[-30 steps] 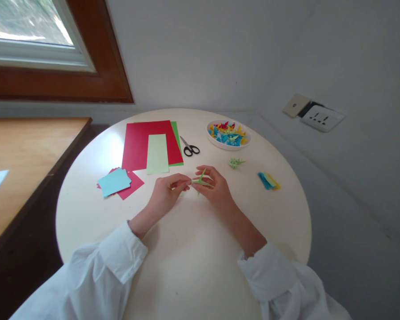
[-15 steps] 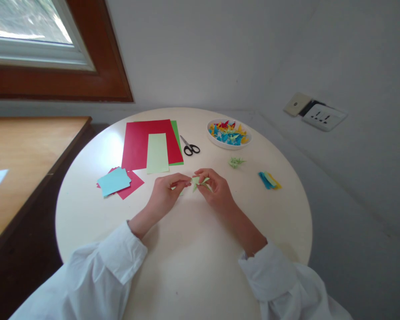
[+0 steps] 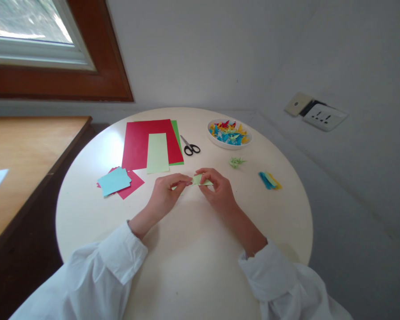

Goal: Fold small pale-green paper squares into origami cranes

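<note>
A small piece of pale green folded paper [image 3: 197, 179] is held between my two hands above the middle of the round table. My left hand [image 3: 167, 190] pinches its left end with thumb and fingertips closed. On the other side, my right hand [image 3: 217, 188] grips the paper between thumb and fingers, which cover part of it. A bit of pale green also shows beneath my left fingers; I cannot tell whether it belongs to the same piece. Beyond my right hand lie several pale green folded paper figures [image 3: 236, 162] in a small heap.
A white dish [image 3: 213, 141] of colourful folded paper figures stands at the back right. Black-handled scissors [image 3: 190, 149] lie beside a red sheet [image 3: 136, 142] and a pale green strip [image 3: 158, 153]. Light blue cards [image 3: 114, 181] sit left, blue and yellow papers [image 3: 269, 180] right.
The folded paper has turned in my fingers, its points now lying flatter and showing a broader face. My right hand has shifted very slightly; my left hand stays nearly in place.
</note>
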`<state>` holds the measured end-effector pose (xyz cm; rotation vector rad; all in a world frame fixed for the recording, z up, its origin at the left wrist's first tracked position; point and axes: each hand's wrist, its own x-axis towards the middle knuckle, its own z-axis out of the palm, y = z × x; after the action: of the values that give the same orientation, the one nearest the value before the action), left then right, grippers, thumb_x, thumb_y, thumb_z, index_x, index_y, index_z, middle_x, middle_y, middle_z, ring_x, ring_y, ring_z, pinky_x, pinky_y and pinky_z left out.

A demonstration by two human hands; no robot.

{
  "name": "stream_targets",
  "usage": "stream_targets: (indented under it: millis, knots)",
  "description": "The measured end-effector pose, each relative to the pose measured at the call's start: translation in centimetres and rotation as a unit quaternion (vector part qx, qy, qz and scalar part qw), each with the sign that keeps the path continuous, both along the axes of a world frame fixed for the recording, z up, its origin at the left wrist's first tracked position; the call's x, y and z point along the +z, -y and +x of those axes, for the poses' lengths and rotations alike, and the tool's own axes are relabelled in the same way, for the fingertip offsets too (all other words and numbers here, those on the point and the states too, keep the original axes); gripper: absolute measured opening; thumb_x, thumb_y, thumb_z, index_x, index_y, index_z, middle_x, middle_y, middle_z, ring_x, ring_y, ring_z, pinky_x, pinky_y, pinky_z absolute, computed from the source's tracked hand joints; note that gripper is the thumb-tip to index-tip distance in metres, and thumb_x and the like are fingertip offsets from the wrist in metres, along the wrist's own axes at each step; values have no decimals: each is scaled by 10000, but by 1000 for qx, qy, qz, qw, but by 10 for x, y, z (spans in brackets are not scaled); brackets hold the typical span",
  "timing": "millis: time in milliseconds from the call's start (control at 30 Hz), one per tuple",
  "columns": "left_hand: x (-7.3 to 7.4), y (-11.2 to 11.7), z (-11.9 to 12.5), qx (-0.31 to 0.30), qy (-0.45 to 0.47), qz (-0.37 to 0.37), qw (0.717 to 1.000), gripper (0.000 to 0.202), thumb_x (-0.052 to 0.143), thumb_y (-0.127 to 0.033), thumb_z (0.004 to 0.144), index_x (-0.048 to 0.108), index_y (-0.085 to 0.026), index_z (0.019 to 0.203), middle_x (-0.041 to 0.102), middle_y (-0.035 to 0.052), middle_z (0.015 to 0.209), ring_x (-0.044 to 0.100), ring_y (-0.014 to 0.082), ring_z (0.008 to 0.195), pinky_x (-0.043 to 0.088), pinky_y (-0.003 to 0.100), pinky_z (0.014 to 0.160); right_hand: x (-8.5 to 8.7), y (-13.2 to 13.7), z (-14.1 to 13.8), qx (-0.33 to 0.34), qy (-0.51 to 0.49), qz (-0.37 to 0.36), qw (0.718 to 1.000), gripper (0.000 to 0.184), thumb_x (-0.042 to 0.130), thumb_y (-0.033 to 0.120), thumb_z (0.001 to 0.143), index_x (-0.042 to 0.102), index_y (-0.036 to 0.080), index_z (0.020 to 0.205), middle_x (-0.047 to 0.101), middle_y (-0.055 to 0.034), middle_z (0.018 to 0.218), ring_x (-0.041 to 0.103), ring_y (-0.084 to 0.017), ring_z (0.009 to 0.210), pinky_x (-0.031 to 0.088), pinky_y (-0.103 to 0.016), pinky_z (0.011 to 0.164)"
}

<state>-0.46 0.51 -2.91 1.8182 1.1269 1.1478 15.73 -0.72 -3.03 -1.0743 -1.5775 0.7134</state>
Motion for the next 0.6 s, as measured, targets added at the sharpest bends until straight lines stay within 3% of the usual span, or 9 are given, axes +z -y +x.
stream_targets:
  millis: [267, 600]
  knots:
    - [1, 0, 1, 8, 33, -12, 999, 139, 574, -239, 758, 694, -173, 779, 726, 54, 795, 667, 170, 731, 513, 264, 679, 2, 0, 3, 35, -31, -12, 999, 149, 651, 257, 708, 515, 202, 684, 636, -61, 906, 612, -167, 842, 483, -321, 783]
    - [9, 4, 5, -12, 101, -94, 990, 111, 629, -255, 692, 670, -154, 709, 704, 50, 674, 656, 169, 659, 514, 274, 631, 4, 4, 4, 1, 17, 23, 1000, 90, 588, 263, 781, 567, 208, 713, 639, -37, 849, 609, -162, 801, 491, -303, 730]
